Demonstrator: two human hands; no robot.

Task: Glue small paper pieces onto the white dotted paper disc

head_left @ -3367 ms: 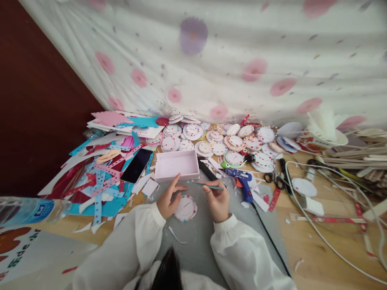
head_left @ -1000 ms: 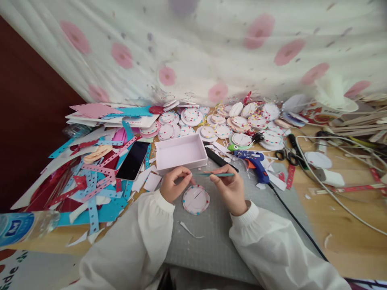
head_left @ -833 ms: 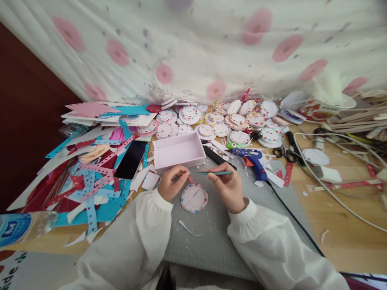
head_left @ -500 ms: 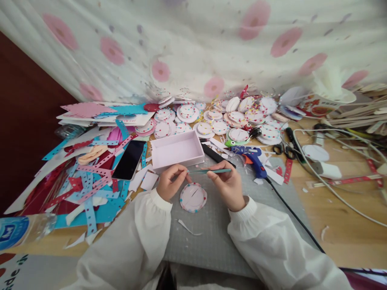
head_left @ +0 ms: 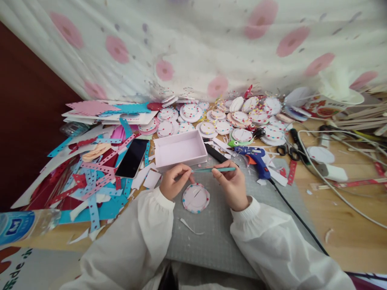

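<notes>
My right hand (head_left: pixel 232 183) is closed around slim teal tweezers (head_left: pixel 224 169), whose thin tip points left at the fingers of my left hand. My left hand (head_left: pixel 175 180) is pinched shut at that tip; whatever sits between its fingertips is too small to make out. Just below and between both hands, a round white paper disc (head_left: pixel 196 198) lies flat on the grey cutting mat (head_left: pixel 211 241). Coloured dots ring its edge and a dark slit marks its middle. An open white box (head_left: pixel 181 150) stands right behind my left hand.
A blue glue gun (head_left: pixel 255 159) with a black cord lies at right, near black scissors (head_left: pixel 288 152). Several dotted discs (head_left: pixel 208 128) are piled along the back. At left are a phone (head_left: pixel 132 158), paper strips (head_left: pixel 90 189) and a bottle (head_left: pixel 24 226).
The whole view has shifted slightly, so everything appears a little farther right. Both hands keep nearly the same pose, with the tweezers still at the left fingertips.
</notes>
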